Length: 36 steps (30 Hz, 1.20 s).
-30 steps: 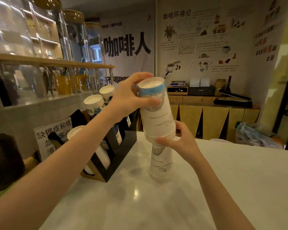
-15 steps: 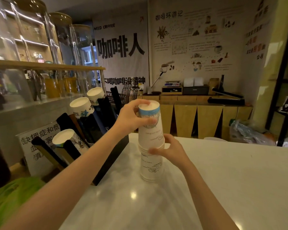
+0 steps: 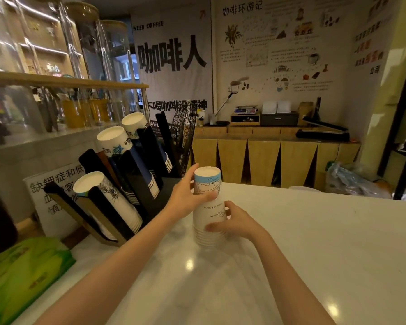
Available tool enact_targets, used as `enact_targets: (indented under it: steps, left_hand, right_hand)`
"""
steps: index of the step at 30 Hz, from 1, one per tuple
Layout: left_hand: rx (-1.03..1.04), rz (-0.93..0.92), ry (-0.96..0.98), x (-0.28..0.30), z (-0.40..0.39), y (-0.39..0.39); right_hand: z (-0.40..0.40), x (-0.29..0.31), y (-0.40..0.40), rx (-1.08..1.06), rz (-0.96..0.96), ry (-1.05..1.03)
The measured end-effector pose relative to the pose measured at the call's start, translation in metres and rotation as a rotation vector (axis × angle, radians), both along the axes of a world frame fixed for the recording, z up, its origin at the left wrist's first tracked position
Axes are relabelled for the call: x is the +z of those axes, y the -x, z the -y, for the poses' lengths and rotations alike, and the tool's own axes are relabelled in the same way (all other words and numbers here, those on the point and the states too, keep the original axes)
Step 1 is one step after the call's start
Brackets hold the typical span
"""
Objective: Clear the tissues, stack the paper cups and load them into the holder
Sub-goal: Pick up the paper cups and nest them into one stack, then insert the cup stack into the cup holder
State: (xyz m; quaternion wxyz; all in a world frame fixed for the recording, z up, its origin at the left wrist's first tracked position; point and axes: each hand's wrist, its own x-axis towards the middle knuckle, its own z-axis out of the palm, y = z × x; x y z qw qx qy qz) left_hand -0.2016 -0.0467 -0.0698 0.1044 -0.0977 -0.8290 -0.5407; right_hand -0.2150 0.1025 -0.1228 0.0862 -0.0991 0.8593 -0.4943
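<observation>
An upside-down stack of white paper cups [image 3: 208,207] with a blue band near the top stands on the white counter [image 3: 314,242]. My left hand [image 3: 185,198] grips the upper part of the stack from the left. My right hand [image 3: 234,221] wraps the lower part from the right, over the bunched rims. The black slanted cup holder [image 3: 141,184] sits to the left, its slots holding three other cup stacks. A green tissue pack [image 3: 21,273] lies at the counter's near left.
A white sign with Chinese text [image 3: 56,193] stands behind the holder. Glass jars and a wooden shelf [image 3: 63,80] rise at the left. A wire fan [image 3: 184,137] stands behind the holder. A wooden sideboard [image 3: 267,156] lines the back wall.
The upper group of cups has slid down over the lower cups, so the stack is much shorter. Both hands came down with it. The camera view has tilted down and shifted.
</observation>
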Motion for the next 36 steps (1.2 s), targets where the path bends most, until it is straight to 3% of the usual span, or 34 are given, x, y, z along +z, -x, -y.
enact_targets:
  steps: [6, 10, 17, 20, 24, 29, 36]
  left_hand:
    - [-0.097, 0.239, -0.174, -0.043, -0.003, -0.010]
    - [-0.146, 0.297, -0.138, -0.057, 0.000, -0.018]
    - [-0.035, 0.015, 0.175, -0.043, 0.020, -0.020]
    - [0.107, -0.144, 0.337, -0.032, 0.028, -0.024]
    - [0.143, -0.294, 0.439, -0.008, 0.047, -0.032]
    - [0.188, -0.460, 0.452, 0.038, 0.075, -0.052]
    - [0.299, -0.637, 0.360, 0.086, 0.132, -0.077]
  right_hand:
    - [0.005, 0.001, -0.005, -0.020, 0.017, 0.061]
    - [0.005, 0.000, -0.005, -0.058, 0.047, 0.167]
    - [0.016, 0.001, -0.007, -0.037, 0.284, 0.639]
    - [0.026, 0.008, -0.012, 0.027, 0.326, 0.857]
    - [0.046, 0.028, -0.030, 0.123, 0.322, 1.067]
    - [0.079, 0.072, -0.047, 0.197, 0.248, 1.163]
    - [0.133, 0.132, -0.050, 0.362, 0.180, 1.055]
